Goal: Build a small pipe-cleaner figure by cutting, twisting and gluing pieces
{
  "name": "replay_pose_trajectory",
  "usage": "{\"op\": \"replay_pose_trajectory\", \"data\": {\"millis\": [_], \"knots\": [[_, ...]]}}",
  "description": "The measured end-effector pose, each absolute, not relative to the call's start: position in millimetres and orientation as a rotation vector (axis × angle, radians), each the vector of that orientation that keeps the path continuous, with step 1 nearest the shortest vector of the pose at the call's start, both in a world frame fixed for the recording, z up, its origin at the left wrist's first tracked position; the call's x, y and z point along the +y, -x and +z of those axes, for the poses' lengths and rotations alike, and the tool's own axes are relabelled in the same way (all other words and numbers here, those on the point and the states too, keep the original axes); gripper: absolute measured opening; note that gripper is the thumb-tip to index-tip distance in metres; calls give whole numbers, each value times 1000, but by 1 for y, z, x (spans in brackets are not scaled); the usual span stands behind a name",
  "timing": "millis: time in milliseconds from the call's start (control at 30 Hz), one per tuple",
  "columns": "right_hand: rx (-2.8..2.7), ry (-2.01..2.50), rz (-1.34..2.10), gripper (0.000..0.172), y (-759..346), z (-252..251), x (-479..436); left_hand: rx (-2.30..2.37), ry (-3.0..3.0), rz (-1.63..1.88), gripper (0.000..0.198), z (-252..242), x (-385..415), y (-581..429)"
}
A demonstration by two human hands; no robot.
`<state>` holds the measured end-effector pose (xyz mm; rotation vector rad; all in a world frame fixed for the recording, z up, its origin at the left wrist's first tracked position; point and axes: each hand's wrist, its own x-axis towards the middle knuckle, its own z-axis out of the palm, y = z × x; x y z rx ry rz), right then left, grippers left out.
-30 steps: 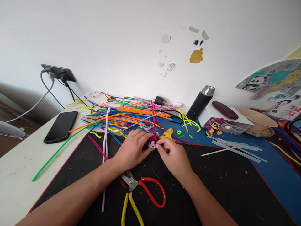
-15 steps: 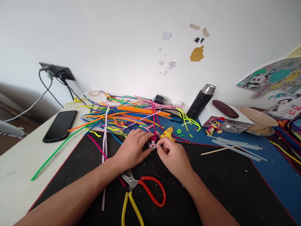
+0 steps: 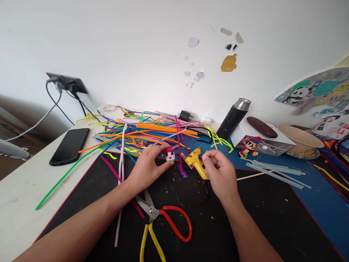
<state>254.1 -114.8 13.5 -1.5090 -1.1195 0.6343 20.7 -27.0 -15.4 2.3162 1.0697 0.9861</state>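
Note:
Between the thumb and fingers of my left hand (image 3: 148, 163) is a small doll head (image 3: 170, 157), white-faced with dark eyes, red lips and a pink top. My right hand (image 3: 221, 173) has moved apart from it, with thumb and forefinger pinched together; what they hold, if anything, is too small to make out. Just left of that hand lies a yellow glue gun (image 3: 194, 158). Magenta pipe cleaners (image 3: 179, 149) stretch between the doll head and the glue gun. Scissors (image 3: 152, 213) with one red and one yellow handle lie spread on the black mat (image 3: 261, 214) below my hands.
Piled pipe cleaners (image 3: 147, 127) cover the back. A phone (image 3: 69, 146) lies at left. Behind on the right are a black flask (image 3: 234, 118), a white box (image 3: 275, 143), a bowl (image 3: 300, 136), a finished-looking figurine (image 3: 250, 147) and translucent glue sticks (image 3: 275, 171).
My left hand has moved slightly left with the doll head, turning its face. My right hand has drawn away to the right, uncovering the glue gun and part of the magenta pipe cleaners.

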Motion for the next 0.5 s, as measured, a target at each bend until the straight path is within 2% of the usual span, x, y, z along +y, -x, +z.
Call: {"op": "replay_pose_trajectory", "data": {"millis": [100,200,300,433,500], "knots": [[-1112,1484,710,36,-254,15,-115,1101,-2319,997,42,-14,-25,-19],[-1346,1543,694,46,-243,13,-117,1070,-2399,1013,42,-14,-26,-20],[-1627,1620,616,39,-230,7,-120,1071,-2452,1027,42,-16,-27,-22],[-1736,1657,583,12,-224,-1,-120,1066,-2512,1027,40,-16,-29,-22],[-1698,1665,601,10,-224,-2,-119,1049,-2550,1024,39,-16,-30,-22]]}}
